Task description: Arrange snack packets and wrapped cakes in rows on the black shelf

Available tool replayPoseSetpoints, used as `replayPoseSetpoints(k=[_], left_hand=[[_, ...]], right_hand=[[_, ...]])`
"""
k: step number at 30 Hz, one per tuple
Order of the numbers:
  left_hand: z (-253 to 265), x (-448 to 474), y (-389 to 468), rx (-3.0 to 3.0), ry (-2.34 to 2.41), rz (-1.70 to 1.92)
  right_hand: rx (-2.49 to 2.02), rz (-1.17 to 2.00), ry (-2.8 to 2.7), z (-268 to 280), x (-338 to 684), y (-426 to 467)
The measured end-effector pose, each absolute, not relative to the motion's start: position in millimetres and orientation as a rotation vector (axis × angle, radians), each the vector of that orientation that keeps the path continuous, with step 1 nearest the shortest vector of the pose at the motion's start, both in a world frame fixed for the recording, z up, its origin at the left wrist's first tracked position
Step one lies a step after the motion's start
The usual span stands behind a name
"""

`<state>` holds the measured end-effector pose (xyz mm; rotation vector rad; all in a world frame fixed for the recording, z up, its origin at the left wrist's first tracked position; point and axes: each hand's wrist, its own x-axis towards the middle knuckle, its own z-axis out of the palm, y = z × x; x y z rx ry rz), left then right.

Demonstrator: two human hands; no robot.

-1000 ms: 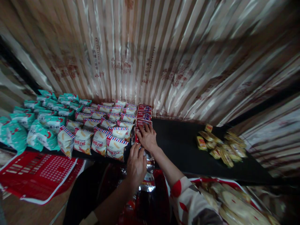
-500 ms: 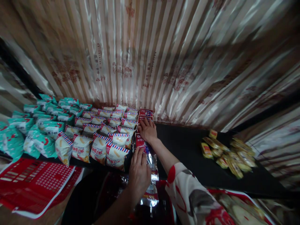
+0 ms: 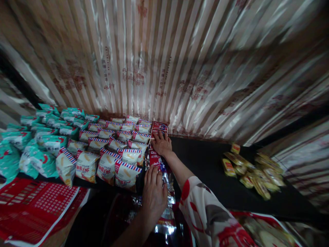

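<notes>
A front-to-back row of red packets (image 3: pixel 155 159) lies along the right side of the snack bags on the black shelf. My right hand (image 3: pixel 161 144) rests on the far part of this row, palm down with its fingers stretched apart. Nearer to me, my left hand (image 3: pixel 154 190) lies flat at the row's front part, fingertips touching a red packet. Neither hand is wrapped around anything. Shiny silver-and-red packaging (image 3: pixel 166 223) shows beside and below my left hand. White snack bags (image 3: pixel 128 174) with striped tops stand just left of my hands.
Teal snack bags (image 3: pixel 45 163) fill the shelf's far left. On the black surface (image 3: pixel 197 161) at right lies a pile of yellow packets (image 3: pixel 257 175). A red basket (image 3: pixel 48 202) sits below at left. Striped, printed sheeting (image 3: pixel 159 68) hangs behind.
The view has shifted slightly. Both hands stay in nearly the same places on the row of red packets, and the left hand sits slightly lower in view.
</notes>
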<state>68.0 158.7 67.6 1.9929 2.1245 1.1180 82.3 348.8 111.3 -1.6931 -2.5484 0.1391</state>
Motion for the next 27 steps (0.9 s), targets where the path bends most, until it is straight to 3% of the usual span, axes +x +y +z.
replayPoseSetpoints(k=[27], left_hand=[[73.2, 66.6, 156.8, 1.983, 2.120, 1.202]], right_hand=[[-1.706, 0.220, -2.493, 120.8, 84.8, 352.6]])
